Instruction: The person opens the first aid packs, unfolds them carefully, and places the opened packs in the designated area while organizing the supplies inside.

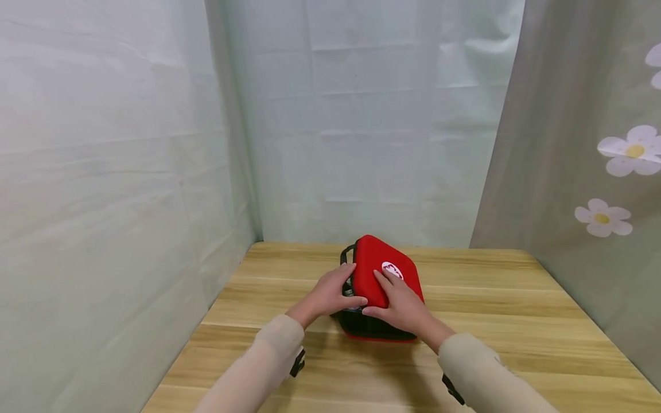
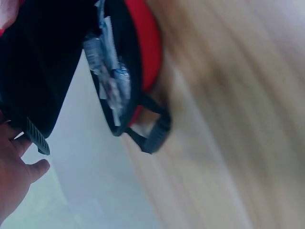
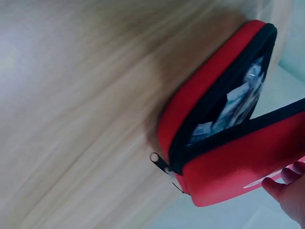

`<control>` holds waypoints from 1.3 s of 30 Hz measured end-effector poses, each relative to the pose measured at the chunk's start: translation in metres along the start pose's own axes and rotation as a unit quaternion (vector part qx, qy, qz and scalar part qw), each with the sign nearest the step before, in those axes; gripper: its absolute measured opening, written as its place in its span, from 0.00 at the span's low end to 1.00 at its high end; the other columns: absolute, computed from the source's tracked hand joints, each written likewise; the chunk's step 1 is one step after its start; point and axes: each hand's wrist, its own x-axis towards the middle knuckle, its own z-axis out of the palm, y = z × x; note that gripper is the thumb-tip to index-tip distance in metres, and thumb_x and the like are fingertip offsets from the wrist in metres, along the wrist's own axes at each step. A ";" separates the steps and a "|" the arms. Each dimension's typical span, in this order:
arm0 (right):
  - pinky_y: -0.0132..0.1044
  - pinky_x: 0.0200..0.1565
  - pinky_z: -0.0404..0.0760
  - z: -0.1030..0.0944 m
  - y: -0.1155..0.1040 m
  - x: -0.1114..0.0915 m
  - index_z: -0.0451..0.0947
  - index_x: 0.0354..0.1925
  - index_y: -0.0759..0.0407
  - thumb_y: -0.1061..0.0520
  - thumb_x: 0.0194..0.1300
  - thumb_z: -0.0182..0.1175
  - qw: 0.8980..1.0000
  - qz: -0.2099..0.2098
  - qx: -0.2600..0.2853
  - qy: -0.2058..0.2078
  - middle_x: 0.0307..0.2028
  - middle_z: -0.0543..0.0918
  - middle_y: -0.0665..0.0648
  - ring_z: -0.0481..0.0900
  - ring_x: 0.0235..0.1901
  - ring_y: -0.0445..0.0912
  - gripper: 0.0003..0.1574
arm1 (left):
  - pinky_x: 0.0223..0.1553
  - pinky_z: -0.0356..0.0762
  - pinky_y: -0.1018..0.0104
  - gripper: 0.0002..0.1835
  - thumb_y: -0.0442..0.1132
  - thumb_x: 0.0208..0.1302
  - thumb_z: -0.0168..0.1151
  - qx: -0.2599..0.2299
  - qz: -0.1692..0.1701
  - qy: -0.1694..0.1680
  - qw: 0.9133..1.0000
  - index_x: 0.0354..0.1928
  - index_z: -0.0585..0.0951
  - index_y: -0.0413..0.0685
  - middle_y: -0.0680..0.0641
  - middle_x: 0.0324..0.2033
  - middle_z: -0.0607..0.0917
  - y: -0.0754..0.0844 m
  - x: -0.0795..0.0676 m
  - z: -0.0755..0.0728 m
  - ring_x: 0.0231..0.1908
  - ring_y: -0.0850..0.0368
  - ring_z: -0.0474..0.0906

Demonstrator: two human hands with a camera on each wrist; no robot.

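Left hand point(image 1: 330, 291) and right hand point(image 1: 404, 307) both got fingers gripping the lid point(image 1: 369, 275) on that red case point(image 1: 369, 326), packets point(image 3: 236, 102) inside.

Blurred packets point(image 2: 113, 81) inside red case point(image 1: 368, 275)

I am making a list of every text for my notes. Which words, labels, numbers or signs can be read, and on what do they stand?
No text is readable.
White emblem on the red lid: red marks, too small and partly covered by the right hand.
Packets inside: too blurred to read.
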 end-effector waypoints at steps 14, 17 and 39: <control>0.61 0.57 0.74 -0.021 -0.002 -0.001 0.52 0.78 0.50 0.33 0.56 0.68 0.999 0.009 0.019 0.037 0.73 0.59 0.65 0.58 0.71 0.61 0.61 | 0.71 0.46 0.40 0.46 0.68 0.66 0.53 0.017 0.011 0.006 1.000 0.78 0.55 0.53 0.46 0.76 0.56 0.026 0.016 -0.016 0.75 0.46 0.47; 0.60 0.54 0.77 -0.025 -0.002 -0.002 0.53 0.78 0.50 0.34 0.57 0.68 0.999 0.013 0.026 0.046 0.73 0.58 0.66 0.60 0.69 0.63 0.60 | 0.70 0.47 0.37 0.46 0.67 0.67 0.52 0.008 0.017 0.046 0.999 0.78 0.55 0.50 0.45 0.77 0.53 0.022 0.017 -0.017 0.76 0.46 0.45; 0.58 0.47 0.81 -0.075 0.013 -0.021 0.52 0.78 0.53 0.47 0.64 0.67 0.994 0.025 0.033 0.106 0.71 0.60 0.66 0.74 0.57 0.65 0.53 | 0.70 0.49 0.40 0.65 0.72 0.52 0.66 0.051 -0.115 -0.096 0.987 0.75 0.51 0.31 0.33 0.75 0.51 -0.034 -0.005 0.049 0.75 0.39 0.47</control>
